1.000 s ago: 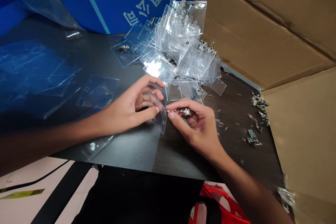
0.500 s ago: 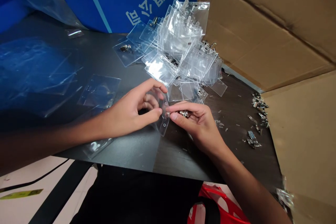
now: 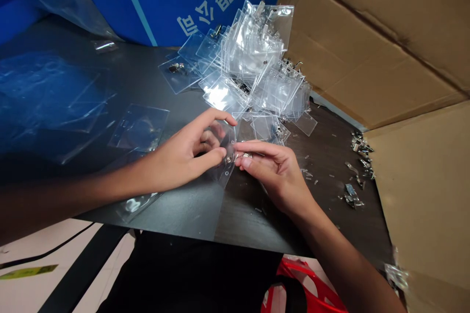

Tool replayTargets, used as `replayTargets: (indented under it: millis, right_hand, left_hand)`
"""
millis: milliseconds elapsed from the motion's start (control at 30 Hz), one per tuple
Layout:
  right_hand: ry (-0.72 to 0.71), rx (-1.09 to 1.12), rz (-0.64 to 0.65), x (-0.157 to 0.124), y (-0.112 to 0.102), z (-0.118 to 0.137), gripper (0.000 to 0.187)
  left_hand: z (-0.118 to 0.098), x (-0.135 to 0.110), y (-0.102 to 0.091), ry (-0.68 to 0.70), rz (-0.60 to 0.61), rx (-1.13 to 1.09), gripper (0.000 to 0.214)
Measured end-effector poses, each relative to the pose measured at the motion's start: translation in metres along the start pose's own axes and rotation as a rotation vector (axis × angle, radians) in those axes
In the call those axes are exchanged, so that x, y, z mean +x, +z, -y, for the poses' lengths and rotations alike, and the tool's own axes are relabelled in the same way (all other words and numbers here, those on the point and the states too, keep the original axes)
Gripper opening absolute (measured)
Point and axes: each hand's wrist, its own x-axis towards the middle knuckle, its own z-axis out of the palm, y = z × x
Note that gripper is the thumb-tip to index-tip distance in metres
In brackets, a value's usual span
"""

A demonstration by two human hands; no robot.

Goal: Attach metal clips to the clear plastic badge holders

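Curled around a clear plastic badge holder, my left hand pinches it near its punched edge, thumb on the near side. A small metal snap shows on that edge, beside the thumb. My right hand is closed on a shiny metal badge clip, held between thumb and fingers right against the holder's edge. Part of the clip is hidden by the fingers. Behind both hands rises a heap of clear badge holders, many with metal clips on them.
More clear sleeves lie left of my hands, near a blue-tinted plastic pile. Loose metal clips are scattered at the right edge by a cardboard wall. A blue printed panel stands behind the dark table.
The metal snap now shows on the holder's edge beside my left thumb, where before my right fingertips covered that spot. My right fingers have shifted slightly, with the clip between them.
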Motion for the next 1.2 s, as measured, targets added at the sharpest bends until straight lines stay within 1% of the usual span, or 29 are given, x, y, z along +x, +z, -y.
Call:
replayTargets:
  millis: [100,200,300,433,533,700,900,1000,1200]
  right_hand:
    - [0.011,0.058,-0.03,-0.001,0.002,0.001,0.028]
    - [0.008,0.047,-0.055,-0.001,0.003,0.001,0.031]
    - [0.023,0.035,-0.051,0.0,0.004,0.001,0.038]
    - [-0.006,0.004,-0.044,0.0,0.005,0.003,0.039]
    - [-0.036,-0.001,-0.049,0.0,0.005,0.005,0.039]
    - [-0.093,0.017,-0.056,-0.001,0.005,0.006,0.036]
    - [-0.126,0.007,-0.047,-0.002,0.007,0.006,0.034]
    - [-0.158,-0.004,-0.047,-0.003,0.007,0.004,0.032]
    - [-0.219,-0.036,-0.057,-0.003,0.009,-0.002,0.035]
  left_hand:
    - [0.0,-0.002,0.0,-0.014,0.029,-0.033,0.045]
    - [0.002,-0.002,-0.003,-0.064,0.07,-0.168,0.043]
    - [0.007,-0.001,-0.007,-0.071,0.125,-0.285,0.047]
    - [0.011,0.002,-0.007,-0.017,0.167,-0.284,0.052]
    - [0.004,0.004,-0.005,-0.002,0.177,-0.256,0.048]
    - [-0.006,0.005,-0.002,-0.055,0.13,-0.26,0.043]
    - [-0.001,0.005,-0.002,-0.063,0.099,-0.258,0.044]
    - [-0.002,0.003,0.0,-0.038,0.056,-0.177,0.046]
    - [-0.005,-0.001,0.01,0.047,-0.091,-0.066,0.046]
